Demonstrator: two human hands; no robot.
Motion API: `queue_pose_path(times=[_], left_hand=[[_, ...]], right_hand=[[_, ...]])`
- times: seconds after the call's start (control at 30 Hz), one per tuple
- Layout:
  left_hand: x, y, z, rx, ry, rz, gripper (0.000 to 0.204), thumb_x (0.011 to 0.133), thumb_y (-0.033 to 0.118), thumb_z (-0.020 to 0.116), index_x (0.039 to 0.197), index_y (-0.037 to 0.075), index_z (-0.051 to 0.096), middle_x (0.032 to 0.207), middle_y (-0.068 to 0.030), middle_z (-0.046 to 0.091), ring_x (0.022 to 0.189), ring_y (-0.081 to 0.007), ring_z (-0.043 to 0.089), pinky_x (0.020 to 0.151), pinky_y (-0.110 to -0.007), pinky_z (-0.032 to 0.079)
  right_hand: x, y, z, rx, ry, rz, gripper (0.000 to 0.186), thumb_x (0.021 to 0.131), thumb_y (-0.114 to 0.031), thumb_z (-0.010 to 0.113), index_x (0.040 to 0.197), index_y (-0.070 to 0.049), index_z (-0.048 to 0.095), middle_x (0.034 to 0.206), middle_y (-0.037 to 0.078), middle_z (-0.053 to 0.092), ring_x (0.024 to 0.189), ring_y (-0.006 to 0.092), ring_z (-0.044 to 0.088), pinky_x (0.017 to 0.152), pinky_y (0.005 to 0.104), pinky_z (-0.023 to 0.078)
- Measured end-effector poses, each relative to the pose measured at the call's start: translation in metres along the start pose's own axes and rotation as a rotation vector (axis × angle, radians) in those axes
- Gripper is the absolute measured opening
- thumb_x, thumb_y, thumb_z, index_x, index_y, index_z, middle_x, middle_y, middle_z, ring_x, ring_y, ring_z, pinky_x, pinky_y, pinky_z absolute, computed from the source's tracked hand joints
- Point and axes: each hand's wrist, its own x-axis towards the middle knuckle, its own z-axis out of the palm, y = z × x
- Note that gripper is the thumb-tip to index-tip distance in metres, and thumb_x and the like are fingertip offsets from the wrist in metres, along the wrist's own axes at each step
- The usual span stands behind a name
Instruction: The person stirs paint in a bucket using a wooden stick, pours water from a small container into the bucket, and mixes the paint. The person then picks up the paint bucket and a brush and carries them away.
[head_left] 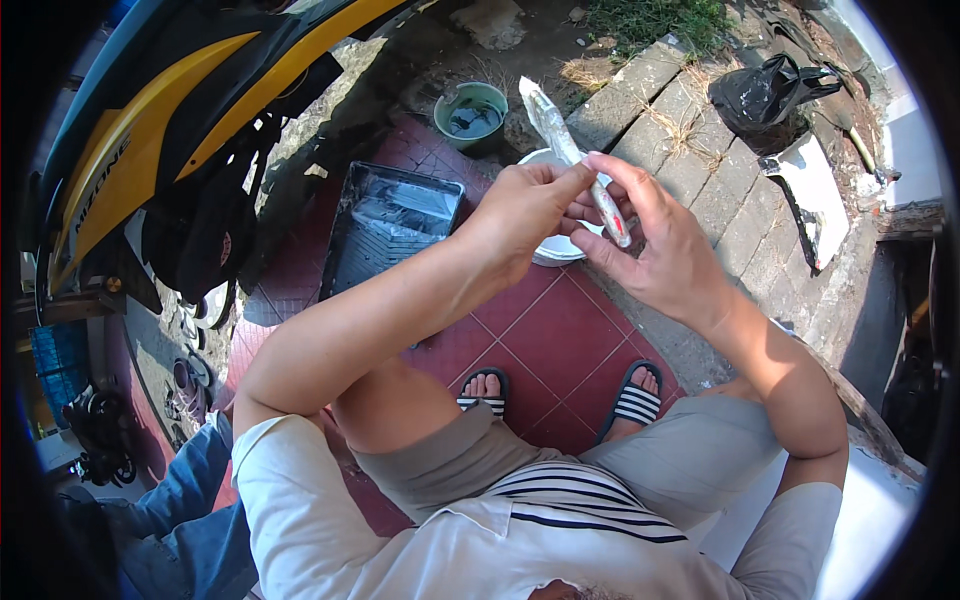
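Observation:
A paintbrush (556, 130), smeared with white paint, slants up and away between my hands, its bristle end farthest from me. My left hand (525, 205) is closed, with thumb and fingers pinching the brush around its middle. On the other side, my right hand (655, 235) curls around the handle end, index finger on top and thumb below. Some of the left fingertips are hidden behind the handle. Directly beneath both hands stands a white bucket (558, 252), mostly covered by them. A black paint tray (395, 230) with whitish paint residue lies to the left.
A pale green pail (470, 118) with dark liquid stands beyond the tray. Yellow-and-black motorcycle bodywork (150, 130) looms at the left. Grey pavers (690, 170), a black plastic bag (765, 100) and a white broken panel (815, 200) are at the right. Red tiles (540, 345) lie below me.

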Motion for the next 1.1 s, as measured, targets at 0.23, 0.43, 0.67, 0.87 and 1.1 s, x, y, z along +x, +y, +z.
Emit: queue_pose_path(times=[0.23, 0.43, 0.67, 0.87, 1.1], left_hand=[[0.035, 0.004, 0.021, 0.077, 0.011, -0.008, 0.038, 0.101, 0.037, 0.055, 0.103, 0.000, 0.063, 0.086, -0.0041, 0.063, 0.076, -0.0124, 0.062, 0.061, -0.028, 0.049], [0.070, -0.059, -0.098, 1.115, 0.488, -0.054, 0.056, 0.092, 0.043, 0.062, 0.113, -0.008, 0.058, 0.088, -0.0104, 0.061, 0.073, -0.0173, 0.065, 0.057, -0.029, 0.056], [0.082, -0.096, -0.114, 0.644, 0.392, -0.205, 0.045, 0.087, 0.026, 0.068, 0.114, -0.009, 0.060, 0.090, -0.0171, 0.068, 0.062, -0.0226, 0.069, 0.060, -0.034, 0.061], [0.089, -0.102, -0.108, 0.921, 0.431, -0.039, 0.036, 0.078, 0.021, 0.069, 0.104, -0.004, 0.066, 0.082, -0.0188, 0.070, 0.060, -0.0249, 0.069, 0.057, -0.036, 0.055], [0.071, -0.093, -0.075, 0.782, 0.481, -0.012, 0.038, 0.075, 0.022, 0.070, 0.102, -0.005, 0.066, 0.084, -0.0221, 0.069, 0.075, -0.0327, 0.069, 0.071, -0.042, 0.054]], right_hand=[[-0.003, 0.051, -0.019, -0.059, 0.219, 0.074, 0.038, 0.096, -0.013, 0.059, 0.131, 0.000, 0.055, 0.101, 0.017, 0.065, 0.081, 0.0289, 0.067, 0.069, 0.0343, 0.055], [-0.012, 0.077, -0.055, 0.667, 0.332, 0.680, 0.036, 0.104, -0.021, 0.048, 0.133, 0.000, 0.056, 0.081, 0.003, 0.055, 0.061, 0.0065, 0.055, 0.047, 0.0197, 0.044], [-0.020, 0.103, -0.071, 0.777, 0.410, 0.769, 0.040, 0.106, -0.025, 0.046, 0.134, 0.002, 0.055, 0.081, 0.004, 0.055, 0.060, 0.0090, 0.054, 0.046, 0.0224, 0.042], [-0.015, 0.122, -0.078, 0.767, 0.378, 0.806, 0.042, 0.107, -0.025, 0.042, 0.138, 0.003, 0.049, 0.079, 0.002, 0.053, 0.061, 0.0083, 0.051, 0.049, 0.0234, 0.042], [-0.004, 0.122, -0.106, 0.766, 0.300, 0.827, 0.045, 0.107, -0.028, 0.043, 0.139, 0.003, 0.048, 0.078, 0.002, 0.053, 0.060, 0.0080, 0.050, 0.049, 0.0232, 0.041]])
